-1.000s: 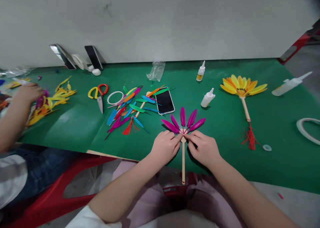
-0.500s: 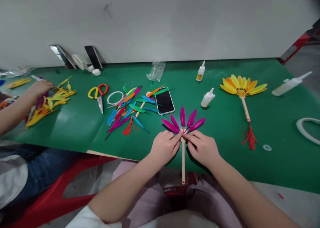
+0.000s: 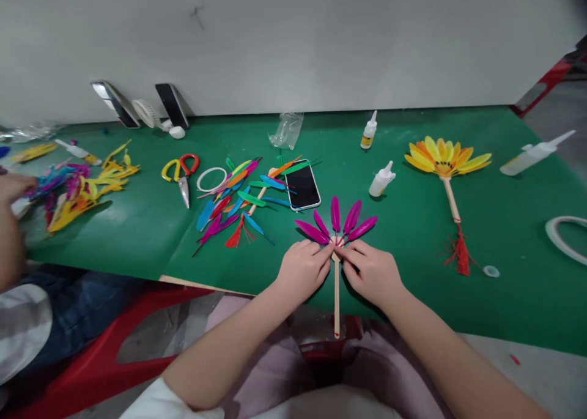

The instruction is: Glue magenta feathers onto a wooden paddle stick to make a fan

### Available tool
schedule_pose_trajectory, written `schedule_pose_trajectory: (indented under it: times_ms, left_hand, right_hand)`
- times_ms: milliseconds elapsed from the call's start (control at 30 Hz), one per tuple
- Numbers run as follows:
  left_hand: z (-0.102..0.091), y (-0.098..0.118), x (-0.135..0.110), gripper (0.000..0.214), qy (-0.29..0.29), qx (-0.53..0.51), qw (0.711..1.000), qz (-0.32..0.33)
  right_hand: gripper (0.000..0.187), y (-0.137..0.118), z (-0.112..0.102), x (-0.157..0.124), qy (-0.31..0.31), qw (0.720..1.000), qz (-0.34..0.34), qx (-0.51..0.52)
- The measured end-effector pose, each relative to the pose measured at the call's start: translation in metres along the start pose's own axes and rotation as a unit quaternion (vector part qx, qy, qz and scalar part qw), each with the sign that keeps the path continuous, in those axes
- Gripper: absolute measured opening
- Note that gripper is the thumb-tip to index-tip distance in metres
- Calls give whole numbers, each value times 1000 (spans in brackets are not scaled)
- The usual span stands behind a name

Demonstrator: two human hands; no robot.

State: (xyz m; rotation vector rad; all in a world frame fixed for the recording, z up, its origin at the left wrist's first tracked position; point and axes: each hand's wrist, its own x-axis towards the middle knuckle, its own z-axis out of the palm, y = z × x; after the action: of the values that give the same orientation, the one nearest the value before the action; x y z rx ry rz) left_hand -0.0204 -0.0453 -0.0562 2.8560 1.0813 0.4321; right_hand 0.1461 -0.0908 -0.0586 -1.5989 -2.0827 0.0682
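Note:
A feather fan with a slim wooden handle lies at the table's front edge, its handle end jutting out over my lap. Several magenta feathers spread from its round wooden head. My left hand is closed at the head's left side, fingertips pressed on the feather roots. From the right, my right hand pinches the same spot, its fingertips meeting the left ones. Whatever lies under the fingertips is hidden.
Loose coloured feathers, a phone and scissors lie leftward. Glue bottles stand beyond the fan. A yellow feather fan and a tape roll are at right. A co-worker's hand is far left.
My hands and the magenta feathers have hardly moved. The co-worker's hand has drawn back to the left, and a glue bottle now lies on the table where it was.

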Motion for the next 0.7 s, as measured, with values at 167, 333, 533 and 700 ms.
schedule_pose_trajectory:
  times_ms: [167, 333, 533, 700]
  left_hand:
    - [-1, 0, 1, 32, -6, -2, 1000, -3]
    - [-1, 0, 1, 32, 1, -4, 1000, -1]
    - [-1, -1, 1, 32, 3, -3, 1000, -2]
    - [-2, -1, 1, 33, 2, 5, 1000, 0]
  right_hand:
    - [28, 0, 0, 0, -1, 1000, 0, -3]
    - [28, 0, -1, 0, -2, 1000, 0, -3]
    - [27, 0, -1, 1, -6, 1000, 3, -1]
    - [27, -1, -1, 1, -5, 1000, 4, 3]
